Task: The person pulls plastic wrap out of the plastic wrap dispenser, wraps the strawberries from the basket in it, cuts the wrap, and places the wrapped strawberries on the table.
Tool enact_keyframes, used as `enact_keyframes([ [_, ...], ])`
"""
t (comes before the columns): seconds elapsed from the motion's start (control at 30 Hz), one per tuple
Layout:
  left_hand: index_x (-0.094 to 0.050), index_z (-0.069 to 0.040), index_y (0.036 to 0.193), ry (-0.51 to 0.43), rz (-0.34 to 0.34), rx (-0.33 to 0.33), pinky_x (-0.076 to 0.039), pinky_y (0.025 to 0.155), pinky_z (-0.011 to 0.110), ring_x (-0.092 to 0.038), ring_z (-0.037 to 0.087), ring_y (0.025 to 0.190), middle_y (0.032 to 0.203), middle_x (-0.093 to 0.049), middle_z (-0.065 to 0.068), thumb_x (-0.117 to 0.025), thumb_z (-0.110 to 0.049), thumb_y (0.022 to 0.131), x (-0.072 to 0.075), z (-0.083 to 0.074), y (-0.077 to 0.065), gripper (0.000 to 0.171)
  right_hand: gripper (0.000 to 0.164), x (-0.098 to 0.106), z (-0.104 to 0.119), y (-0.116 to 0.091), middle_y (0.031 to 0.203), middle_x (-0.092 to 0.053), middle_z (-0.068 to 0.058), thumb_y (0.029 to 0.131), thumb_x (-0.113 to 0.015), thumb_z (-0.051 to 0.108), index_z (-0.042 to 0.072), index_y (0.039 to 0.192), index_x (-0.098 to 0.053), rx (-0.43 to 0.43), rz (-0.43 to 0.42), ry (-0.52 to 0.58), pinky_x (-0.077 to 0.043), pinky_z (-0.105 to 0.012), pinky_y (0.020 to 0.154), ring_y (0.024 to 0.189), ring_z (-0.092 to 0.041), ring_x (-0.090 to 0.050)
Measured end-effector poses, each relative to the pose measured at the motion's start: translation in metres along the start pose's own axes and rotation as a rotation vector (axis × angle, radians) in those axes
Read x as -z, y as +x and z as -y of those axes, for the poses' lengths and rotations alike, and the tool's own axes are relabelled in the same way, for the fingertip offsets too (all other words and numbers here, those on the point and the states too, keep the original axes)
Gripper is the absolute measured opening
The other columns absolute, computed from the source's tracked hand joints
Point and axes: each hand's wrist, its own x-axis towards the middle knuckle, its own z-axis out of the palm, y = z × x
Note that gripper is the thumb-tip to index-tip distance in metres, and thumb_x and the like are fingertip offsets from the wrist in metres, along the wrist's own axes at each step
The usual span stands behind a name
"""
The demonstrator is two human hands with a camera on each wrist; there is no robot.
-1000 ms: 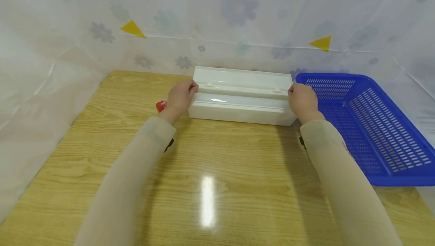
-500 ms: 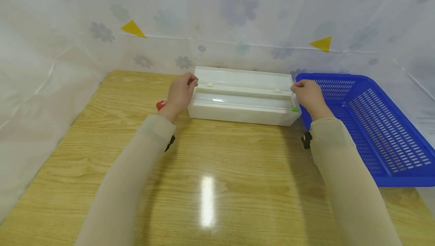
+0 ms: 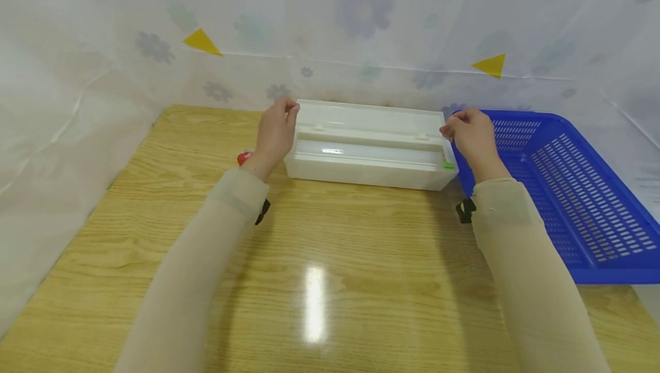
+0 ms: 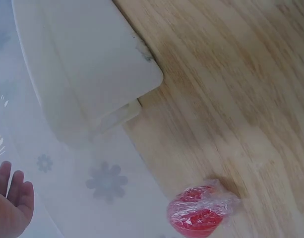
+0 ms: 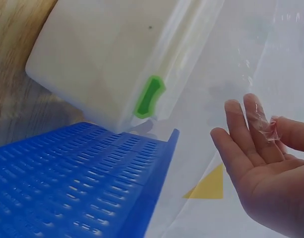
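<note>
A long white cling film dispenser box (image 3: 368, 173) sits at the back of the table with its lid (image 3: 368, 114) raised. My left hand (image 3: 277, 129) is at its left end, thumb and forefinger pinched together at the lid's corner. On the right, my right hand (image 3: 473, 135) pinches clear cling film (image 5: 265, 128), which bunches at the fingertips in the right wrist view. Creases of the film show beside the left fingers (image 4: 14, 191), whose pinch is cut off in that view. A green slider (image 5: 150, 97) sits at the box's right end.
Close to the box's right end stands a blue slotted basket (image 3: 567, 189). A red, rounded thing wrapped in clear film (image 4: 199, 210) lies left of the box. Behind hangs a flowered sheet (image 3: 361, 29) with yellow triangles.
Both hands have risen from the box's inner edge to about the height of the raised lid. The right hand has also shifted right, uncovering the green slider.
</note>
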Motion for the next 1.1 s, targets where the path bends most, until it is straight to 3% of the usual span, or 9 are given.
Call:
enact_keyframes([
  [0.13, -0.051, 0.002, 0.112, -0.04, -0.046, -0.041, -0.045, 0.082, 0.037, -0.053, 0.028, 0.088, 0.1, -0.059, 0.018, -0.041, -0.023, 0.1, 0.0, -0.002, 0.0, 0.029, 0.023, 0.002, 0.003, -0.001, 0.069, -0.055, 0.017, 0.101, -0.038, 0.02, 0.002, 0.109, -0.05, 0.037, -0.046, 0.045, -0.044, -0.024, 0.074, 0.077, -0.007, -0.059],
  [0.27, -0.049, 0.002, 0.11, -0.103, -0.062, -0.066, -0.046, 0.082, 0.034, -0.055, 0.027, 0.09, 0.102, -0.062, 0.017, -0.04, -0.02, 0.1, 0.001, -0.005, 0.001, 0.025, 0.016, 0.002, 0.007, -0.002, 0.063, -0.052, 0.02, 0.1, -0.04, 0.018, 0.006, 0.101, -0.051, 0.055, -0.086, 0.123, -0.047, -0.018, 0.071, 0.064, 0.004, -0.055],
  [0.37, -0.049, 0.002, 0.109, -0.151, -0.071, -0.052, -0.048, 0.088, 0.033, -0.059, 0.027, 0.098, 0.104, -0.064, 0.016, -0.039, -0.016, 0.101, 0.002, -0.009, 0.003, 0.022, 0.011, 0.003, 0.009, -0.003, 0.061, -0.052, 0.02, 0.1, -0.041, 0.017, 0.011, 0.095, -0.049, 0.047, -0.106, 0.165, -0.048, -0.015, 0.068, 0.063, 0.004, -0.055],
  [0.6, -0.049, 0.004, 0.105, -0.224, -0.131, -0.08, -0.051, 0.084, 0.031, -0.061, 0.025, 0.089, 0.093, -0.06, 0.017, -0.04, -0.013, 0.1, 0.006, -0.018, 0.002, 0.02, 0.011, 0.004, 0.015, -0.008, 0.056, -0.052, 0.019, 0.099, -0.041, 0.016, 0.013, 0.09, -0.046, 0.047, -0.154, 0.266, -0.048, -0.012, 0.057, 0.056, 0.004, -0.054],
  [0.9, -0.049, 0.004, 0.106, -0.301, -0.18, -0.093, -0.052, 0.084, 0.026, -0.061, 0.024, 0.086, 0.094, -0.059, 0.018, -0.041, -0.013, 0.1, 0.011, -0.026, 0.0, 0.02, 0.012, 0.01, 0.022, -0.018, 0.059, -0.054, 0.02, 0.1, -0.04, 0.019, 0.016, 0.09, -0.046, 0.063, -0.16, 0.291, -0.049, -0.012, 0.058, 0.06, 0.003, -0.055],
  [1.1, -0.05, 0.008, 0.105, -0.341, -0.217, -0.14, -0.053, 0.078, 0.025, -0.06, 0.023, 0.082, 0.091, -0.059, 0.018, -0.041, -0.01, 0.099, 0.015, -0.031, -0.002, 0.02, 0.011, 0.015, 0.025, -0.023, 0.066, -0.055, 0.017, 0.1, -0.041, 0.023, 0.019, 0.093, -0.048, 0.057, -0.193, 0.263, -0.05, -0.013, 0.059, 0.063, 0.001, -0.056],
])
